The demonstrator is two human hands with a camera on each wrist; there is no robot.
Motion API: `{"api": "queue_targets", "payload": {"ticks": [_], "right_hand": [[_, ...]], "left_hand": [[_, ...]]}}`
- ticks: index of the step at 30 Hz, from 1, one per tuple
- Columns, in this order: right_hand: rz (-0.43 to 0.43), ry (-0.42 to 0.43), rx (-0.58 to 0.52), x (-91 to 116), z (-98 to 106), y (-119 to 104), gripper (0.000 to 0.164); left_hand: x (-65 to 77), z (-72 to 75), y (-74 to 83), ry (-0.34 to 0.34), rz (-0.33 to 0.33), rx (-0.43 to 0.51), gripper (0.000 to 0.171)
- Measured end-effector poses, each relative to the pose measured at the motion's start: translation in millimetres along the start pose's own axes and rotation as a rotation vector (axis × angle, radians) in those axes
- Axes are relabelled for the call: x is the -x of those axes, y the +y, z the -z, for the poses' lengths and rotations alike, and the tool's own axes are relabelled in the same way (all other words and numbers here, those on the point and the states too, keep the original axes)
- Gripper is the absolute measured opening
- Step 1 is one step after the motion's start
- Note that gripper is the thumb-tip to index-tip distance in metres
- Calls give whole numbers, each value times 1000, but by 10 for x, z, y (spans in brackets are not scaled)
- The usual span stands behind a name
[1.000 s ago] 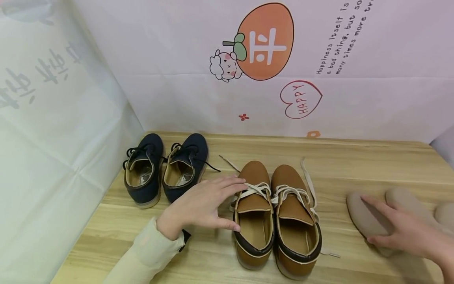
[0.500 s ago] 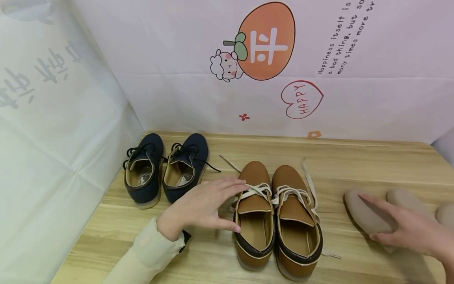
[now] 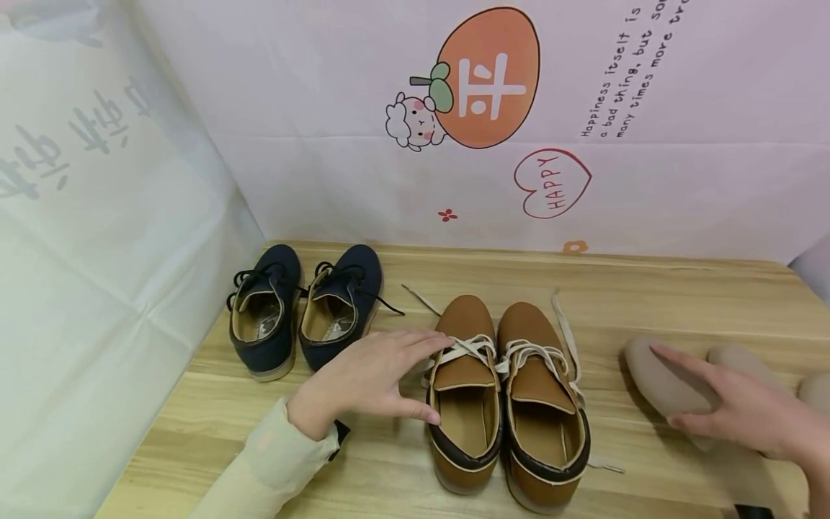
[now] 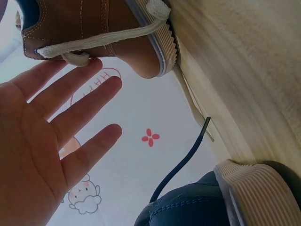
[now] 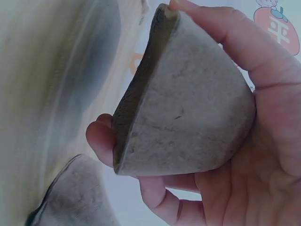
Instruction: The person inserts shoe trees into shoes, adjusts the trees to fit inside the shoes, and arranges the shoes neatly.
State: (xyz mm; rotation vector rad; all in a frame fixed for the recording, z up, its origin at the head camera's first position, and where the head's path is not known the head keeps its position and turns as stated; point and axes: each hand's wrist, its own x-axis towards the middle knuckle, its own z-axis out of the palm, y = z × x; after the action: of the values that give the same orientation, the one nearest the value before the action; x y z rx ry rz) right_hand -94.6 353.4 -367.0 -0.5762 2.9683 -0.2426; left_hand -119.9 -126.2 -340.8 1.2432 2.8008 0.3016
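Note:
My left hand (image 3: 376, 375) lies beside a brown lace-up shoe (image 3: 463, 321), its fingers loosely spread. In the left wrist view, the fingertips (image 4: 96, 63) meet the side of that shoe near its cream lace (image 4: 99, 43). A matching brown shoe (image 3: 528, 324) stands against it on the right. My right hand (image 3: 755, 414) grips a plain taupe shoe (image 3: 671, 378). In the right wrist view, thumb and fingers curl round its rounded end (image 5: 188, 99), which is tilted and appears raised off the wood. Another taupe shoe (image 3: 746, 360) lies partly behind this hand.
Two navy shoes (image 3: 266, 317) with black laces stand at the left, near the white side wall (image 3: 97, 288). One more taupe shape (image 3: 815, 393) is cut off at the right edge. A printed backdrop (image 3: 324, 180) rises behind the wooden surface (image 3: 480, 270).
My right hand and the taupe shoe have shifted slightly left and toward the backdrop. The left hand and the brown shoes hold their places.

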Motion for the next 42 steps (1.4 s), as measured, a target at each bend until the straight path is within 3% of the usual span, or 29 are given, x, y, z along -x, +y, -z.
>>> {"api": "queue_targets", "payload": {"ticks": [5, 28, 42], "right_hand": [[14, 37, 28, -38, 59, -86, 103], [-45, -8, -5, -212, 294, -427, 104], [15, -14, -52, -285, 369, -580, 100]], "left_hand": [[-5, 6, 13, 1, 4, 21, 97], [-8, -8, 17, -39, 31, 72, 97], [-14, -14, 10, -41, 21, 76, 97]]}}
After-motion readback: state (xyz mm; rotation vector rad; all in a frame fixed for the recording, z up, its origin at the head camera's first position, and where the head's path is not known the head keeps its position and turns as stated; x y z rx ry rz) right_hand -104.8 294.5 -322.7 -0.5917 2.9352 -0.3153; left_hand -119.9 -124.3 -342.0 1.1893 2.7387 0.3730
